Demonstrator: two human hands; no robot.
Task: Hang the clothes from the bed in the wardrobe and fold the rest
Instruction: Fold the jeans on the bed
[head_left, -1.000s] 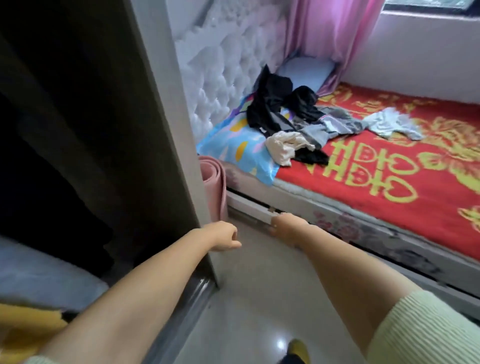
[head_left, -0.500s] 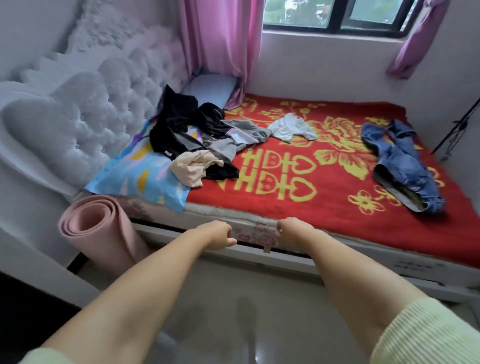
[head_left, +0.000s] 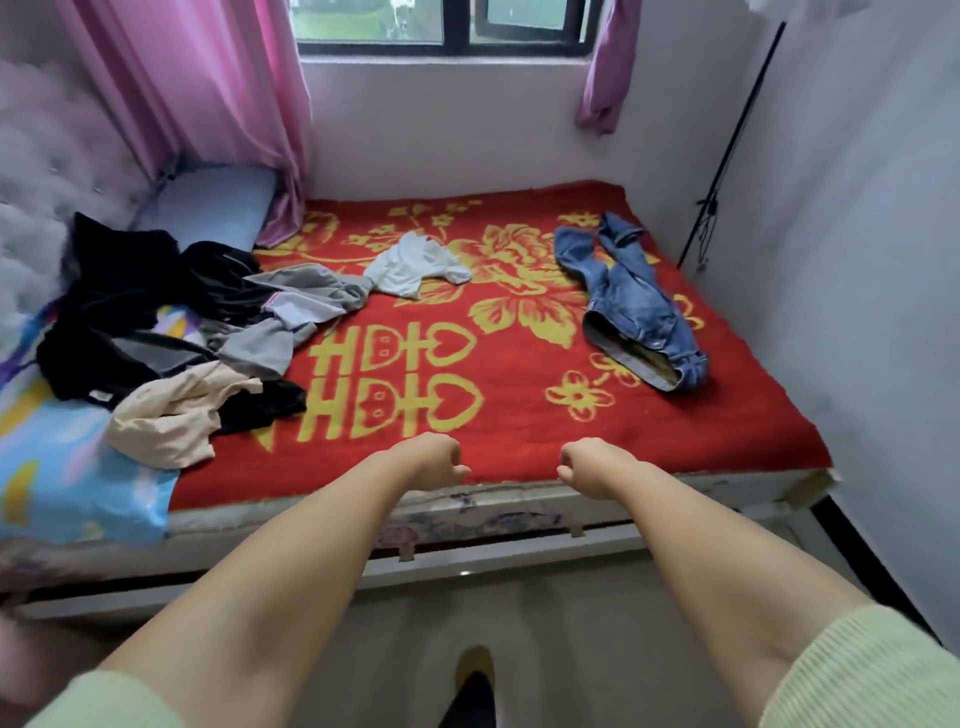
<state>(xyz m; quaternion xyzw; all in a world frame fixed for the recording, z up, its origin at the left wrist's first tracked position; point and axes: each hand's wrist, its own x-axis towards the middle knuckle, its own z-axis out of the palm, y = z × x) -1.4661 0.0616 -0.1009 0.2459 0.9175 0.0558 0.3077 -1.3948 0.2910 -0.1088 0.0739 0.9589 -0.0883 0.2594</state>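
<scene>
A: While both hands hang empty over the near edge of the bed (head_left: 519, 499), which garment is the sensible first pick?

B: The jeans (head_left: 636, 317), probably. They lie alone toward the right edge of the red blanket (head_left: 519, 415), well apart from everything else, so they lift free without dragging a neighbour. The left hand (head_left: 434, 460) and right hand (head_left: 587, 465) each show loosely curled fingers holding nothing.

A: And how should they be lifted?

B: By the waistband, which faces the near edge; held there, the legs likely fall straight and suit a hanger or a fold.

A: What of the heap at the left edge?

B: It needs sorting one piece at a time. A black garment (head_left: 124, 291) lies tangled with a grey garment (head_left: 291, 317); a beige garment (head_left: 171, 415) rests on the nearer side of the heap, partly on the blue patterned sheet (head_left: 67, 478). A white garment (head_left: 415, 265) touches the grey one's far end, near the blanket's middle.

A: The surroundings?

B: A tufted headboard (head_left: 47, 171) bounds the left edge; a pale blue pillow (head_left: 213, 208) fills the far left corner under a pink curtain (head_left: 202, 88). A window (head_left: 441, 26) sits above the far edge, a white wall (head_left: 857, 286) along the right. The wardrobe is not in view.
</scene>
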